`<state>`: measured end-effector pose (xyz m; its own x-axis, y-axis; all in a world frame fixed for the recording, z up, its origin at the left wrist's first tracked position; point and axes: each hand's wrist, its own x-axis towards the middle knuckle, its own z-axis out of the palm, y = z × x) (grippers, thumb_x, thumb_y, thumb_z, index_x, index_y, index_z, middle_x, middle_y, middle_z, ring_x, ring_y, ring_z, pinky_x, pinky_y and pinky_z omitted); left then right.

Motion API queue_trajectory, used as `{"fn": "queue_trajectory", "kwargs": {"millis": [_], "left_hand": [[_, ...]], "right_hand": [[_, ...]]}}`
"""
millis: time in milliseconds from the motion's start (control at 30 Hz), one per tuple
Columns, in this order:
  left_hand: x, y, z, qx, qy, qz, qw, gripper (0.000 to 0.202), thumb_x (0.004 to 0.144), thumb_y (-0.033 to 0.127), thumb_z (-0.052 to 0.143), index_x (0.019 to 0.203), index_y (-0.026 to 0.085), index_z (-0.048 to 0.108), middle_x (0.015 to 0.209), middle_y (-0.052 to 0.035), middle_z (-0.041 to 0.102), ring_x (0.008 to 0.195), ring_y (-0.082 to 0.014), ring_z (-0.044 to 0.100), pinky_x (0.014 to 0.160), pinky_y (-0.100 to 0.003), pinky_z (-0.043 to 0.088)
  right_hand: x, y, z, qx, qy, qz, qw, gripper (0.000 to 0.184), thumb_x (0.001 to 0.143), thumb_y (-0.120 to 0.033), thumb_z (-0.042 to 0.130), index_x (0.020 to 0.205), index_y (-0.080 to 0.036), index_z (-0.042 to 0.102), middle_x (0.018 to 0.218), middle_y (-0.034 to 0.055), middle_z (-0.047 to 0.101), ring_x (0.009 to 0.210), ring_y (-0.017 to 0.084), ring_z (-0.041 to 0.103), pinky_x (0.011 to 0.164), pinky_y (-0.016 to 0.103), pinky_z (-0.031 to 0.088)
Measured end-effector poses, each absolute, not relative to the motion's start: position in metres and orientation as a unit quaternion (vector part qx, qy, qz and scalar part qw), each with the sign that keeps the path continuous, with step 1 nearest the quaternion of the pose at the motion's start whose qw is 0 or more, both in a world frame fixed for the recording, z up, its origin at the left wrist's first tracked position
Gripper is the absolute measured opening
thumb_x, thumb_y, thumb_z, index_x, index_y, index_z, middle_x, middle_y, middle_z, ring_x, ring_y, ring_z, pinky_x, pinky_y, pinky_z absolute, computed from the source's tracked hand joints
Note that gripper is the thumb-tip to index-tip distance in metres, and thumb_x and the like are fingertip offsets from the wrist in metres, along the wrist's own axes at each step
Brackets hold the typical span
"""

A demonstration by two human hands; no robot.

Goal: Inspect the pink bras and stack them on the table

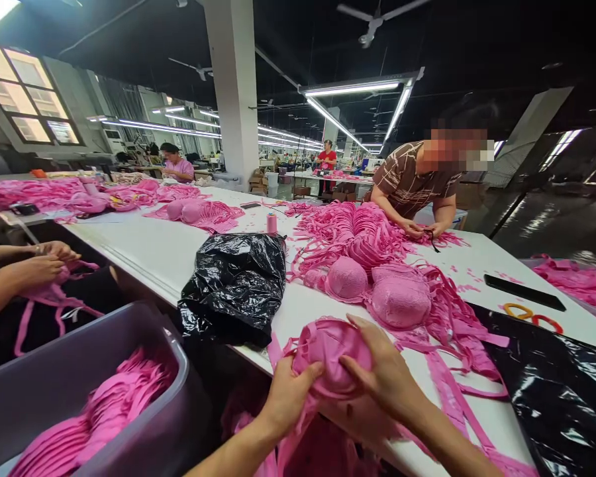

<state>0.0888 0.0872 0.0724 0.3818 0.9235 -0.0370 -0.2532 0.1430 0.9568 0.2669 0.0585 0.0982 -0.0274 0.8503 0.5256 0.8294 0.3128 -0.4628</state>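
Between my two hands is a pink bra (334,358), its cup turned with the inner side toward me, over the table's near edge. My left hand (291,391) grips the cup's left side, thumb pressed on the fabric. On the other side my right hand (377,364) holds the cup, thumb inside and fingers behind it. The bra's lower part hangs down and is partly hidden by my wrists. Just beyond lies a long stack of nested pink bras (402,298) with straps trailing to the right.
A black plastic bag (233,285) sits left of my hands, another black sheet (566,391) at right. Scissors (531,317) and a dark flat case (524,291) lie nearby. A grey bin (179,358) holds stacked bras. Co-workers' hands (422,232) work across the table and at left.
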Motion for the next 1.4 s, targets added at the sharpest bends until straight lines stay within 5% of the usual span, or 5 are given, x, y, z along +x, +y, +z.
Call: {"fn": "queue_trajectory", "kwargs": {"millis": [200,733,967,1133,1400], "left_hand": [[0.078,0.098,0.072,0.597,0.432,0.455,0.5,0.034,0.075,0.047,0.062,0.07,0.014,0.063,0.071,-0.0039,0.063,0.069,-0.018,0.054,0.066,-0.027,0.043],[0.076,0.134,0.071,0.683,0.44,0.433,0.391,0.025,0.074,0.038,0.052,0.067,0.016,0.062,0.07,-0.0062,0.067,0.07,-0.0226,0.059,0.07,-0.031,0.046],[0.073,0.192,0.092,0.759,0.505,0.312,0.269,0.032,0.074,0.041,0.046,0.07,0.015,0.064,0.062,-0.008,0.067,0.062,-0.025,0.061,0.062,-0.032,0.047],[0.073,0.154,0.109,0.777,0.465,0.378,0.193,0.042,0.073,0.043,0.054,0.104,0.016,0.064,0.1,-0.0124,0.068,0.09,-0.0293,0.061,0.086,-0.039,0.044],[0.112,0.061,0.086,0.512,0.378,0.208,0.743,0.05,0.067,0.049,0.071,0.103,0.016,0.062,0.099,-0.0098,0.068,0.084,-0.0217,0.066,0.074,-0.032,0.054]], "right_hand": [[0.271,0.069,0.104,-0.566,-0.715,0.15,0.382,0.026,0.076,-0.012,0.048,0.092,-0.019,0.066,0.082,0.0054,0.064,0.078,0.02,0.059,0.07,0.032,0.047],[0.277,0.082,0.114,-0.628,-0.699,0.213,0.268,0.012,0.065,-0.021,0.066,0.076,-0.016,0.068,0.073,0.0028,0.07,0.069,0.02,0.06,0.064,0.028,0.042],[0.342,0.069,0.127,-0.645,-0.683,0.207,0.272,0.053,0.072,-0.03,0.064,0.122,-0.016,0.054,0.126,0.0095,0.057,0.112,0.022,0.053,0.091,0.03,0.039],[0.369,0.055,0.111,-0.696,-0.654,0.221,0.198,0.013,0.06,-0.014,0.066,0.074,-0.014,0.066,0.074,0.0024,0.068,0.069,0.018,0.058,0.062,0.025,0.04],[0.349,0.058,0.119,-0.702,-0.641,0.201,0.237,0.004,0.07,-0.017,0.059,0.073,-0.015,0.06,0.073,0.0027,0.063,0.064,0.015,0.05,0.056,0.023,0.03]]}}
